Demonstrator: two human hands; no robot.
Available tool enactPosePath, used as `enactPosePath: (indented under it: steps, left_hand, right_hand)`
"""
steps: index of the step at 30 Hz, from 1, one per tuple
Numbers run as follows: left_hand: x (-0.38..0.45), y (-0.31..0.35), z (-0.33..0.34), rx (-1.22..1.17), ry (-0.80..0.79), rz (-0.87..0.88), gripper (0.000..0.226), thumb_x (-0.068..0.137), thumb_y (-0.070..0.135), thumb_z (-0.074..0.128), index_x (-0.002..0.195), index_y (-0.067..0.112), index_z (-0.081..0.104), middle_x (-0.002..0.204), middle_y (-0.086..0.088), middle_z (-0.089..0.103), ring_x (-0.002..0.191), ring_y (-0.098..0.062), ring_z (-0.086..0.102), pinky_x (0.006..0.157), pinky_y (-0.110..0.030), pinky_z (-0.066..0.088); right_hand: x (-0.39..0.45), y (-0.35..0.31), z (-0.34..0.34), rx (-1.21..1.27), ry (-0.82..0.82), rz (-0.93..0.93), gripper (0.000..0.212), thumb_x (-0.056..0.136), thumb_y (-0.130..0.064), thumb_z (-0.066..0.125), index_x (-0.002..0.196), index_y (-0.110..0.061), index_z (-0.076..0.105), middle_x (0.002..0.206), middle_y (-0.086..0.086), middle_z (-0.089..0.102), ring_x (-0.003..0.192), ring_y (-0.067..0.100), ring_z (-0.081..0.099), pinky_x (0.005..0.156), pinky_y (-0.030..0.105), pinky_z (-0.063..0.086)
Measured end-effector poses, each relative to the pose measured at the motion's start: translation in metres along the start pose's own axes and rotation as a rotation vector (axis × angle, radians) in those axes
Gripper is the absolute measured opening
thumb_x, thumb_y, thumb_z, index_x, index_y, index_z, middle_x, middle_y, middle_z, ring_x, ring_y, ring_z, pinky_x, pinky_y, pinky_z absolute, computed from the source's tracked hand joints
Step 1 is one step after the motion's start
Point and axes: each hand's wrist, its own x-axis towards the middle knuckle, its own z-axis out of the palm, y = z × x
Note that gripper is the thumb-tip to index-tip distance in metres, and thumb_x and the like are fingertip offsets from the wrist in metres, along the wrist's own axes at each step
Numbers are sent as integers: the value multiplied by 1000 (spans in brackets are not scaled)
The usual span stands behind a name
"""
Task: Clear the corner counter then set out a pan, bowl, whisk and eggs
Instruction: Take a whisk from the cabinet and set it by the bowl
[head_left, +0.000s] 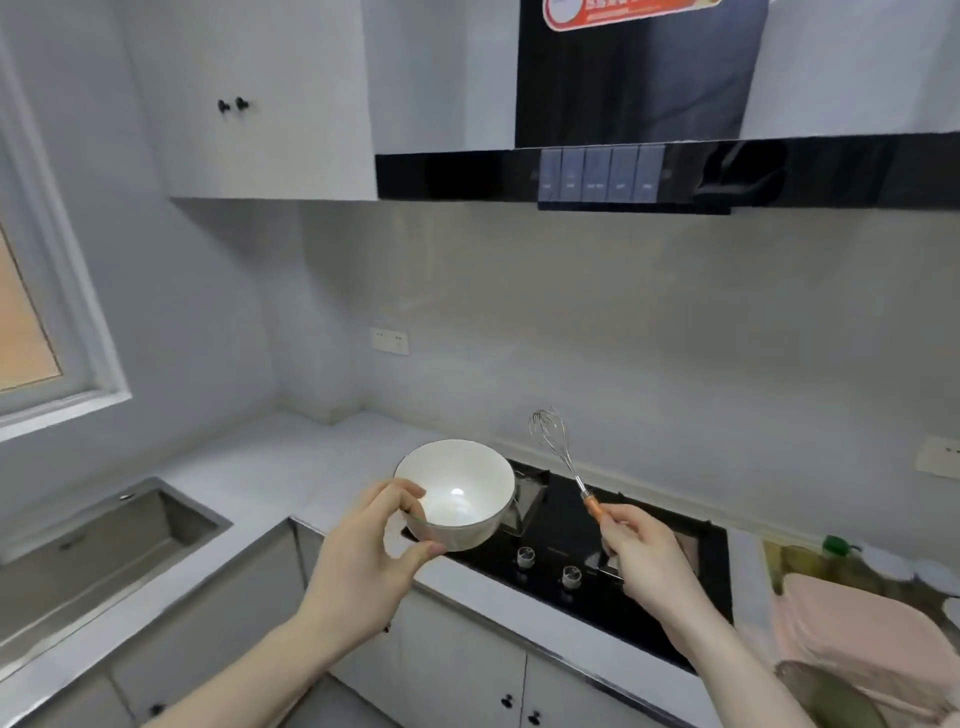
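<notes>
My left hand (371, 551) grips a white bowl (457, 493) by its near rim, thumb under it and fingers over the edge. The bowl hangs in the air above the left edge of the black hob, tilted toward me and empty. My right hand (641, 553) pinches the orange handle of a wire whisk (558, 447), whose metal loops point up and away over the hob. The corner counter (291, 467) lies beyond and left of the bowl. No pan or eggs are in view.
A black gas hob (576, 551) with two knobs is set in the counter below my hands. A steel sink (98, 535) sits at the left. Pink cloths (852, 634) and a green-capped bottle (836, 545) crowd the right. A range hood (623, 171) hangs overhead.
</notes>
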Motion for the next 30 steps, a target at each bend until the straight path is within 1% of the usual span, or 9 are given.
enactPosePath:
  steps: [5,10,15,18,21,23,24,27,30]
  left_hand:
    - [16,-60,-28,98,53,-96,35,76,30,87,85,33,54,122,26,56,116,0,54,87,-27,45]
    - [44,-114,-58,224,113,-178,34,76,32,87,80,35,53,119,25,58,111,2,56,87,-27,47]
    - [61,-158,-80,237,225,-258,36,73,30,90,79,34,54,119,24,61,111,1,58,89,-33,50]
    - [65,-182,-91,261,253,-316,37,73,29,90,78,34,54,119,26,60,114,5,55,87,-26,46]
    - [75,-213,-107,274,258,-355,36,72,27,91,76,33,55,118,27,59,116,8,54,85,-8,39]
    - [84,-240,-118,271,279,-382,35,72,25,91,75,33,56,116,26,60,116,6,54,85,-3,38]
    - [89,-253,-123,267,282,-403,35,72,25,91,75,33,56,116,26,60,116,4,55,86,-6,39]
    - [109,-301,-139,273,286,-434,36,72,28,91,76,34,55,118,27,59,112,3,56,87,-26,45]
    - [131,-350,-153,241,253,-466,35,72,30,91,76,34,56,118,29,59,107,3,56,88,-31,46]
  right_hand:
    - [52,-3,77,80,-176,26,20,105,-33,49,109,-28,68,65,-5,49,52,6,39,52,23,32]
    - [103,-8,151,138,-362,74,21,105,-26,47,114,-22,66,78,1,59,58,13,42,53,29,35]
    - [156,-27,209,174,-455,84,19,103,-21,53,110,-18,71,83,3,67,60,12,49,53,24,40]
    - [178,-33,246,164,-511,128,27,101,-9,49,117,-17,69,90,6,75,67,14,54,57,24,44]
    - [199,-43,290,164,-581,151,28,99,-5,51,117,-18,68,88,2,78,70,16,56,58,26,42]
    - [212,-51,318,150,-626,155,28,98,-6,52,118,-19,67,90,-1,79,74,17,56,59,26,41]
    - [217,-54,331,136,-645,157,27,98,-6,52,118,-19,66,91,-2,79,76,17,55,60,26,41]
    - [238,-57,374,112,-664,168,28,97,-5,52,119,-17,65,94,-1,79,79,18,56,56,25,42]
    - [261,-57,417,75,-676,179,30,96,-4,50,119,-18,64,97,-3,79,82,18,59,63,27,48]
